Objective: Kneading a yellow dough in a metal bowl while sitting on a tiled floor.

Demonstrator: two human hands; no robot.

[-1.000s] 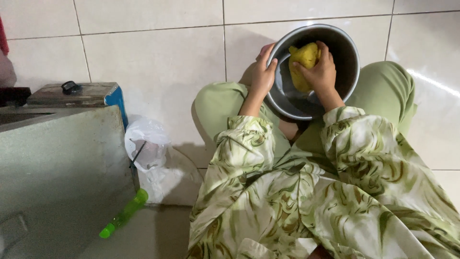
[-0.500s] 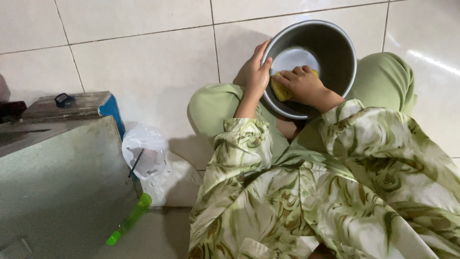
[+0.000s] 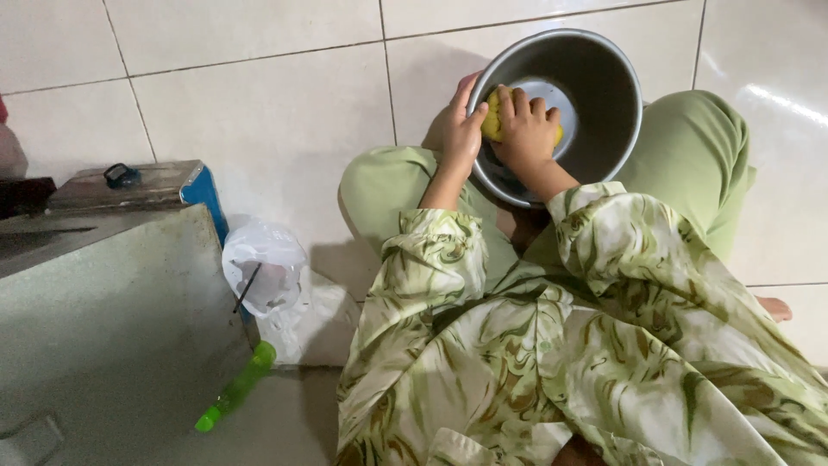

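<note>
On a floor of glossy white tiles (image 3: 259, 95), a seated person tilts a metal bowl (image 3: 604, 78) on their knees; the left hand (image 3: 461, 129) clasps its rim, the right hand (image 3: 524, 129) presses a yellow sponge (image 3: 492, 121) inside, apparently gripped. Left of the bowl lies a white plastic bag (image 3: 267, 267).

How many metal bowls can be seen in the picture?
1. The metal bowl rests tilted on the lap; left hand grips its rim, right hand presses a yellow sponge inside.

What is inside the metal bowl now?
Inside the metal bowl the right hand presses a yellow sponge. The hand covers most of the sponge and part of the bottom.
</note>
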